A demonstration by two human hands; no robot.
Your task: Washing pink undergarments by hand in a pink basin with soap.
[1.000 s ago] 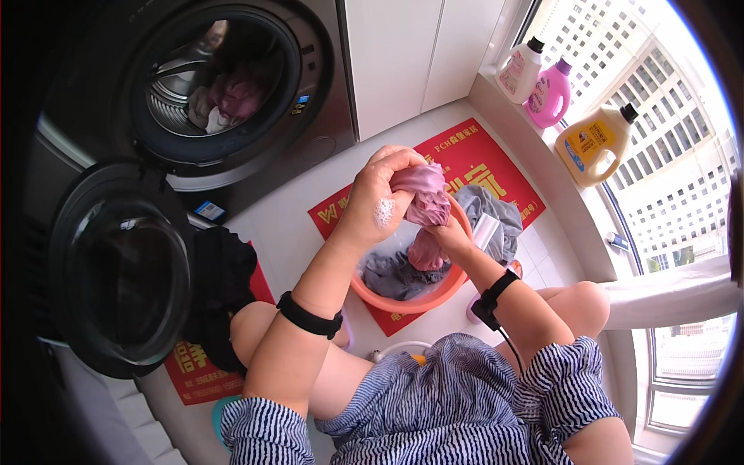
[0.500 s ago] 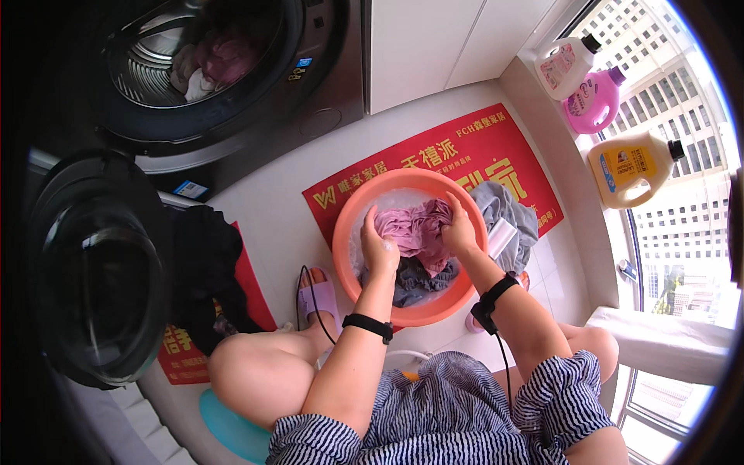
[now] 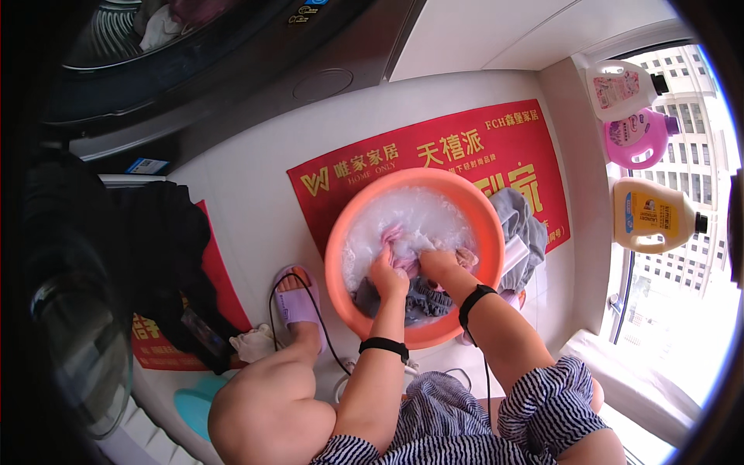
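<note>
An orange plastic basin (image 3: 494, 263) of sudsy water stands on the floor in front of me. Both hands are down in it, gripping a wet pink garment (image 3: 393, 232) that lies partly under the foam. My left hand (image 3: 390, 275) is closed around one part of it. Close by, my right hand (image 3: 439, 265) has its fingers curled into the cloth, the fingertips partly hidden by suds. A dark grey garment (image 3: 426, 301) soaks below my hands, at the near side of the basin.
Grey clothing (image 3: 518, 221) lies right of the basin on a red mat (image 3: 349, 155). Dark clothes (image 3: 159, 256) are heaped at the left. A washing machine (image 3: 256, 85) stands beyond. Detergent bottles (image 3: 659, 215) line the window ledge. Cables run from my wrist straps.
My hands have lowered the pink garment from above the basin into the foamy water and come closer together. The view has tilted down, so less of the washing machine shows.
</note>
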